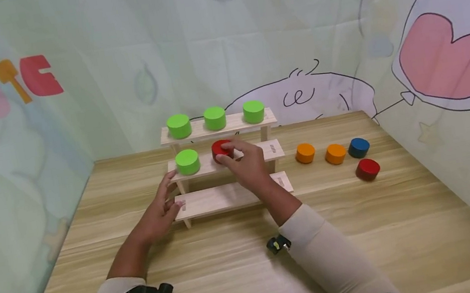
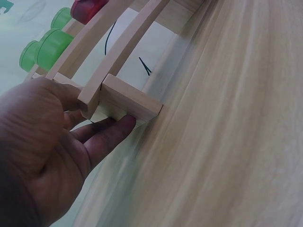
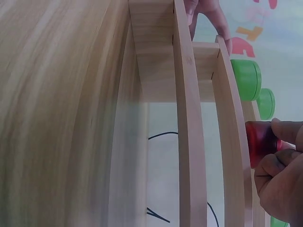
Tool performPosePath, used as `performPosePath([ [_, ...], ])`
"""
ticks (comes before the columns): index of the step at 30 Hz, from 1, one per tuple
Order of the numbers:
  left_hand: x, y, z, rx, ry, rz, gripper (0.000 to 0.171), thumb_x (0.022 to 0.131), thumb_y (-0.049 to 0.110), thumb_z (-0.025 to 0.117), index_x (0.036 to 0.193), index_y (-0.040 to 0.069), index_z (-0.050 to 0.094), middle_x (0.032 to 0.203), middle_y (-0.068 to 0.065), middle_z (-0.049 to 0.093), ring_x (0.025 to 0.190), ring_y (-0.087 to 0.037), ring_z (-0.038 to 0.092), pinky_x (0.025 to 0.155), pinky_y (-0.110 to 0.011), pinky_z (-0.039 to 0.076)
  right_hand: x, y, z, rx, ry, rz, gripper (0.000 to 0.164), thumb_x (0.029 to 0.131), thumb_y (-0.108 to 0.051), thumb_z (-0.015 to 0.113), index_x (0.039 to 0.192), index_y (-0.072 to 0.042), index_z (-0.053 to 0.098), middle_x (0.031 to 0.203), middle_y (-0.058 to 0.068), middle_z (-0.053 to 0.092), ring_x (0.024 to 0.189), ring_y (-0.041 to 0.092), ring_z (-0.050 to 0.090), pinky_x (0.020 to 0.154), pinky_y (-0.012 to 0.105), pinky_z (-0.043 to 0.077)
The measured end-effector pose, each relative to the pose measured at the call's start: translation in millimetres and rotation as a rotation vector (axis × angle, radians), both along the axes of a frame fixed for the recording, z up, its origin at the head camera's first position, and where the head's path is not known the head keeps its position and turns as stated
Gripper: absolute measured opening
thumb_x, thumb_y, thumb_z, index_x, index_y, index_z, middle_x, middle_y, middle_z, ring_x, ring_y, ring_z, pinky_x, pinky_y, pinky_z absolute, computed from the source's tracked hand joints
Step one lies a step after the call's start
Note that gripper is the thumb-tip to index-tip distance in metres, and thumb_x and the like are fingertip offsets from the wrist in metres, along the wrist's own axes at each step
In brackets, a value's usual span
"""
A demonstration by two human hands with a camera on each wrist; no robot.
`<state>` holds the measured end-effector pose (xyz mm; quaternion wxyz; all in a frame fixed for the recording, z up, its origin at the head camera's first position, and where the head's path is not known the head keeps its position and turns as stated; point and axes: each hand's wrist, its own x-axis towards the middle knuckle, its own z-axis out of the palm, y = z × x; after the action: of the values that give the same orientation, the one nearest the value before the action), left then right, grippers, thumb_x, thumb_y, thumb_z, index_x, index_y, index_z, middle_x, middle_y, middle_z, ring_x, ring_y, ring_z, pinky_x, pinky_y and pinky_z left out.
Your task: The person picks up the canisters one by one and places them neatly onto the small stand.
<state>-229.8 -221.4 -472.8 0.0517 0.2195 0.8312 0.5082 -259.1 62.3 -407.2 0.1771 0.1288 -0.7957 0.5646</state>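
Observation:
A three-step wooden rack [image 1: 207,201] stands on the table. My right hand [image 1: 246,162] pinches a red disc [image 1: 220,149] at the middle of the centre step; in the right wrist view the red disc [image 3: 259,142] meets that step. Left of it on the same step sits a green disc [image 1: 187,162]. Three more green discs line the top step, among them the middle one [image 1: 214,118]. At the rack's left end, my left hand [image 1: 158,213] touches the side with its fingers; in the left wrist view its fingers [image 2: 111,137] lie along the lowest step's end support.
On the table right of the rack lie two orange discs [image 1: 305,153], a blue disc [image 1: 359,147] and another red disc [image 1: 367,169]. Behind the table hangs a printed cloth [image 1: 116,83]. The lowest step carries no discs.

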Motion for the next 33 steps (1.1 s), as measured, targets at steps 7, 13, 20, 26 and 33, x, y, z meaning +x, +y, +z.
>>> performPosePath([
  [7, 0.7, 0.7, 1.3, -0.008, -0.012, 0.008, 0.082, 0.115, 0.005, 0.050, 0.176, 0.030, 0.000, 0.177, -0.038, 0.015, 0.154, -0.063, 0.039, 0.113, -0.071, 0.050, -0.9, -0.2, -1.2, 0.036, -0.030, 0.002, 0.035, 0.096, -0.014, 0.086, 0.129, -0.007, 0.080, 0.143, 0.012, 0.075, 0.131, 0.029, 0.070, 0.095, 0.042, 0.065],
  [13, 1.4, 1.2, 1.9, -0.013, -0.008, 0.013, 0.082, 0.115, 0.005, 0.049, 0.176, 0.030, 0.000, 0.178, -0.037, 0.014, 0.155, -0.063, 0.037, 0.114, -0.072, 0.049, -0.4, -1.6, -0.7, 0.044, -0.044, 0.011, 0.035, 0.096, -0.014, 0.086, 0.130, -0.007, 0.080, 0.144, 0.012, 0.074, 0.131, 0.029, 0.070, 0.096, 0.041, 0.064],
  [20, 1.5, 1.5, 3.2, -0.009, -0.010, 0.010, 0.083, 0.115, 0.004, 0.049, 0.176, 0.030, 0.000, 0.178, -0.036, 0.014, 0.155, -0.063, 0.036, 0.115, -0.072, 0.048, 0.1, -1.7, 0.4, 0.041, -0.054, 0.017, 0.037, 0.095, -0.014, 0.086, 0.131, -0.008, 0.079, 0.146, 0.013, 0.073, 0.134, 0.030, 0.069, 0.097, 0.043, 0.064],
  [26, 0.3, 1.3, 2.0, -0.001, -0.006, 0.000, 0.083, 0.115, 0.005, 0.049, 0.176, 0.030, 0.000, 0.179, -0.035, 0.012, 0.156, -0.063, 0.035, 0.116, -0.071, 0.047, 2.9, 0.0, 1.0, 0.039, -0.059, 0.005, 0.043, 0.092, -0.012, 0.089, 0.134, -0.010, 0.079, 0.151, 0.013, 0.069, 0.148, 0.032, 0.061, 0.110, 0.051, 0.060],
  [33, -1.1, -0.4, -0.9, 0.001, -0.002, -0.001, 0.083, 0.115, 0.005, 0.050, 0.176, 0.031, 0.001, 0.178, -0.035, 0.014, 0.155, -0.063, 0.037, 0.115, -0.071, 0.048, 7.5, 5.6, 3.5, 0.017, -0.026, -0.007, 0.047, 0.087, -0.010, 0.093, 0.132, -0.007, 0.079, 0.148, 0.015, 0.071, 0.150, 0.034, 0.060, 0.121, 0.052, 0.052],
])
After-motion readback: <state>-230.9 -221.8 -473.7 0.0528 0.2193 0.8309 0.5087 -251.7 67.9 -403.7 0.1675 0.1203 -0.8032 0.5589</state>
